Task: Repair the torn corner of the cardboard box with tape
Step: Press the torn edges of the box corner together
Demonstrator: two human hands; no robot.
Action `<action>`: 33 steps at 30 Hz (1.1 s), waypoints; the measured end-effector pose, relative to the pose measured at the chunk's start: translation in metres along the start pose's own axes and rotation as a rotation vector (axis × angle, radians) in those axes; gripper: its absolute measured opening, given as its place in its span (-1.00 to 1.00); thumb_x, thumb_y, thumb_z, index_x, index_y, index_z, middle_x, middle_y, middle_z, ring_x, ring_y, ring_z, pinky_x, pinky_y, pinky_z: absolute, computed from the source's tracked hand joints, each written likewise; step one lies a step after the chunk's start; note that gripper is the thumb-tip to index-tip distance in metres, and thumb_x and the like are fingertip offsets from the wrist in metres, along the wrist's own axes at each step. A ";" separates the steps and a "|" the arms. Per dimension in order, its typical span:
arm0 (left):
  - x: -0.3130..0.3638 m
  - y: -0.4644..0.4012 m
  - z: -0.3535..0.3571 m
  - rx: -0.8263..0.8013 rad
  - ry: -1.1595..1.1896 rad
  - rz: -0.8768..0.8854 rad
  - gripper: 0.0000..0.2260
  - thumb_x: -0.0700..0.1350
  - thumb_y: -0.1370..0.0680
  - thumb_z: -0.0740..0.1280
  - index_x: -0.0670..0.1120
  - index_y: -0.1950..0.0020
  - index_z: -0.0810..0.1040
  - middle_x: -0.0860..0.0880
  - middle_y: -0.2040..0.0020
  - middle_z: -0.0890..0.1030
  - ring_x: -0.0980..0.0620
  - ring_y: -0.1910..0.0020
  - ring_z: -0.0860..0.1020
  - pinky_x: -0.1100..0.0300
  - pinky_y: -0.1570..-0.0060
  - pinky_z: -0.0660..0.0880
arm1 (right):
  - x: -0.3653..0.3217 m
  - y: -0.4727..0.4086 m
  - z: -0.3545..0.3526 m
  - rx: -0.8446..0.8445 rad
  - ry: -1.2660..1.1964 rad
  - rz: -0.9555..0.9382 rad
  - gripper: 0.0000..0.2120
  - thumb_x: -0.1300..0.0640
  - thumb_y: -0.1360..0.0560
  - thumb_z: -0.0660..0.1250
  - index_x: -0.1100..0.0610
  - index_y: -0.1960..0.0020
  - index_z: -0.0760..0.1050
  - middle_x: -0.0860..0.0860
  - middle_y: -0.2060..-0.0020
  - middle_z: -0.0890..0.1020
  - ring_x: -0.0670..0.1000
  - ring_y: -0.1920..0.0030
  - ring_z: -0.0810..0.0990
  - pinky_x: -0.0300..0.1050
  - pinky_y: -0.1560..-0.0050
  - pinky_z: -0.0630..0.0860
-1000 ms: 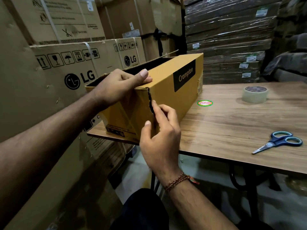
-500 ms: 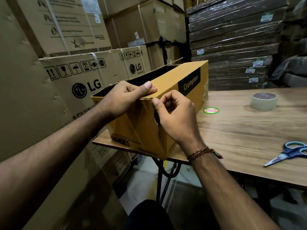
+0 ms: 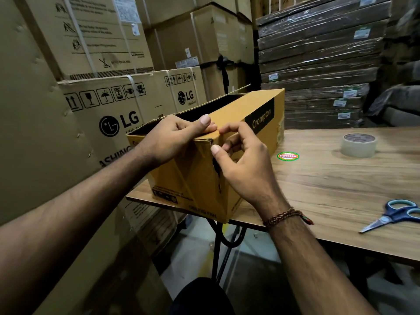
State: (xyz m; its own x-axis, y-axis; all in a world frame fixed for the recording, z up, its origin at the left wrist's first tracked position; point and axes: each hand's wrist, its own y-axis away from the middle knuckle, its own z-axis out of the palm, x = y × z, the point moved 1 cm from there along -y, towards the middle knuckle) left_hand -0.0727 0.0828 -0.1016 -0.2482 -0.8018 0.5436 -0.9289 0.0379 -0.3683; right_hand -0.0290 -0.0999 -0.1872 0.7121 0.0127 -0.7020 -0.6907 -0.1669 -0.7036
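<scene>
An open yellow-brown Crompton cardboard box [image 3: 186,178] stands at the near left corner of the wooden table [image 3: 341,185]. A dark vertical tear [image 3: 216,169] runs down its near corner. My left hand [image 3: 175,137] grips the top rim beside that corner, thumb lying along the edge. My right hand [image 3: 241,160] is at the corner's upper end, its thumb on the tear and its index finger on the top edge, fingers curled against the box side. A roll of clear tape [image 3: 359,145] lies on the table at the far right, away from both hands.
Blue-handled scissors [image 3: 393,214] lie near the table's front right edge. A small green and red sticker [image 3: 288,156] sits on the tabletop by the box. Large LG cartons [image 3: 113,105] are stacked close on the left, wrapped flat packs [image 3: 318,64] behind.
My right hand has climbed from the lower part of the torn corner to its top end. My left hand keeps its hold on the rim.
</scene>
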 end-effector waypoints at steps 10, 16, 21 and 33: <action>-0.004 -0.002 0.002 0.046 -0.014 0.001 -0.27 0.53 -0.48 0.19 -0.11 0.03 0.76 -0.36 -0.13 0.68 -0.38 -0.19 0.61 -0.37 -0.29 0.47 | 0.000 0.002 0.008 0.057 -0.006 0.000 -0.71 0.06 -0.56 0.52 -0.05 -0.25 0.56 -0.05 0.24 0.62 -0.10 0.18 0.62 -0.37 0.23 0.54; -0.002 0.001 0.002 0.043 0.002 -0.005 -0.46 0.44 -0.52 0.21 0.10 -0.12 0.77 -0.08 -0.13 0.75 -0.11 -0.25 0.64 -0.22 -0.36 0.47 | 0.022 0.013 -0.003 -0.172 -0.191 0.171 -0.26 0.20 -0.45 0.60 -0.22 -0.47 0.37 -0.04 0.07 0.62 -0.02 0.01 0.65 0.00 -0.02 0.71; 0.002 0.003 0.004 0.046 -0.014 -0.034 -0.41 0.47 -0.49 0.22 0.06 -0.12 0.77 0.00 -0.13 0.75 -0.04 -0.25 0.64 -0.20 -0.36 0.47 | 0.037 0.013 0.003 -0.143 -0.149 0.218 -0.25 0.18 -0.42 0.63 -0.19 -0.45 0.34 -0.07 0.16 0.63 0.10 0.02 0.70 0.29 -0.04 0.72; 0.008 0.005 0.005 0.071 -0.039 -0.063 -0.50 0.36 -0.55 0.28 -0.01 -0.05 0.78 0.13 0.12 0.75 0.13 0.00 0.66 0.01 -0.13 0.56 | 0.058 0.026 -0.003 -0.248 -0.294 0.410 -0.27 0.28 -0.37 0.69 0.00 -0.35 0.34 0.07 0.15 0.61 -0.02 0.22 0.65 0.29 -0.03 0.74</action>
State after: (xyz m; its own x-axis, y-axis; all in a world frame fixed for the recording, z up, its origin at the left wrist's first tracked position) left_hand -0.0779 0.0733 -0.1028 -0.1774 -0.8240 0.5381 -0.9202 -0.0550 -0.3876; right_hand -0.0056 -0.1062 -0.2456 0.3016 0.1665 -0.9388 -0.8280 -0.4425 -0.3444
